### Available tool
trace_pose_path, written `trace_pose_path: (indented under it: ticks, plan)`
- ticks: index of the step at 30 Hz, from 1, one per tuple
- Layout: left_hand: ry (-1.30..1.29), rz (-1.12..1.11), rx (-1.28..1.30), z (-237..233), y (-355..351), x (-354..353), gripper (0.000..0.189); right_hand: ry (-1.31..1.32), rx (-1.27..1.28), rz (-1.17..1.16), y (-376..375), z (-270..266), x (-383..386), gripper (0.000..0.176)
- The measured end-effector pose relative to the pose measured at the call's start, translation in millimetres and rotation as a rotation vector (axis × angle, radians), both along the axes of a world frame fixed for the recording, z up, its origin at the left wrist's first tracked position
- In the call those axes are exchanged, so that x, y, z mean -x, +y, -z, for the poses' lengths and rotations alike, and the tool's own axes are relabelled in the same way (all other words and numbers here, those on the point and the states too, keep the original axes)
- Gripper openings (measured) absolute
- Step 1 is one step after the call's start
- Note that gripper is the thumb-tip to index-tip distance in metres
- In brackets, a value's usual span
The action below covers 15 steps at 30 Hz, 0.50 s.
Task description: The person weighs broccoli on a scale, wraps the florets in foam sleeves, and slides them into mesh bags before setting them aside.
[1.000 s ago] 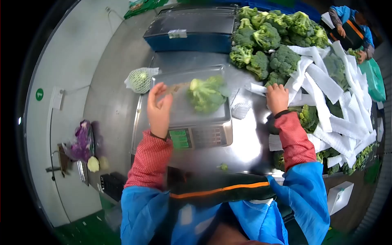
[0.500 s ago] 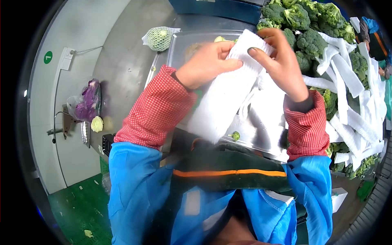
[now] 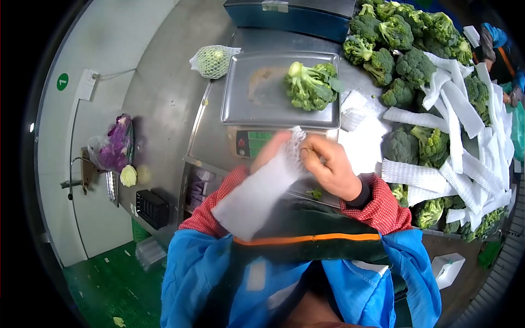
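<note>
In the head view, a steel table [image 3: 158, 93] carries a shallow rectangular metal tray [image 3: 240, 109] atop a scale with a lit green display [image 3: 259, 143]; a pale-stemmed green broccoli head [image 3: 311, 86] lies on the tray's right side. Left of the tray sits a round pale-green vegetable in white foam netting [image 3: 212, 62]; beyond stands a blue box [image 3: 290, 16]. A crumpled white foam sleeve [image 3: 354, 111] lies just right of the tray, and farther right, knobbly broccoli heads [image 3: 410, 33] are heaped, the nearer ones partly covered by flat, ribbed white foam strips [image 3: 465, 109]. At far left are a purple bundle in clear plastic [image 3: 117, 145] and a black slotted container [image 3: 152, 209]. At the near side, the right hand [image 3: 330, 165] pinches the mesh-like end of a soft white foam tube [image 3: 254, 191]; the blurred left hand [image 3: 272, 151] holds it too, its fingers partly hidden behind it.
</note>
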<state>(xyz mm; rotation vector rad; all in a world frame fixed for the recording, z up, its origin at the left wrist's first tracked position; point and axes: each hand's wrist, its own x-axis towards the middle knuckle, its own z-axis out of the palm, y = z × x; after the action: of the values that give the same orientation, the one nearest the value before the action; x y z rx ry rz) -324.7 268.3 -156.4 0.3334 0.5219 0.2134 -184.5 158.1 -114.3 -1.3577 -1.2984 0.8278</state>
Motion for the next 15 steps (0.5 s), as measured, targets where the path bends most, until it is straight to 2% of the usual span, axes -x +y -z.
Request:
trace_pose_path:
  ticks: [2,3,5,6,8,9,10,11,12,14,15]
  plan:
    - [0.067,-0.205,-0.226,-18.9,-5.3,-8.6,0.032,0.569,0.189,-0.032,8.1,3.9,4.9,0.021]
    - [0.092,-0.228,-0.259,-29.6,0.4,-11.6,0.028,0.476,0.256,-0.159,9.9,8.0,1.5,0.024]
    - [-0.275,-0.16,-0.209,0.6,18.6,-7.5,0.028,0.279,0.384,-0.406,14.0,19.0,-10.4,0.032]
    - [-0.29,-0.081,-0.278,16.2,23.3,-3.1,0.03,0.291,0.39,-0.491,10.8,24.3,-10.2,0.039]
    - [-0.327,0.07,-0.428,10.2,28.6,-6.0,0.037,0.293,0.355,-0.37,9.5,13.5,-25.2,0.037]
    - [-0.197,0.209,-0.678,2.6,26.1,1.8,0.041,0.651,0.245,-0.317,9.4,22.0,-39.3,0.034]
    - [-0.093,0.35,-0.559,-6.0,27.6,1.2,0.047,1.005,0.124,-0.259,10.2,30.9,-55.9,0.032]
    - [0.017,0.482,-0.436,-14.6,29.0,0.5,0.054,1.153,0.113,-0.141,13.6,20.5,-69.2,0.028]
    - [0.014,0.571,-0.49,7.6,38.6,15.4,0.047,1.198,0.127,-0.139,11.7,5.4,-79.5,0.028]
    - [0.296,0.655,-0.89,-35.9,56.8,7.9,0.04,0.959,0.234,-0.039,15.0,-2.5,-86.8,0.022]
    - [0.343,0.496,-1.087,-15.8,78.3,9.2,0.03,0.756,0.244,0.047,19.7,14.8,-97.5,0.015]
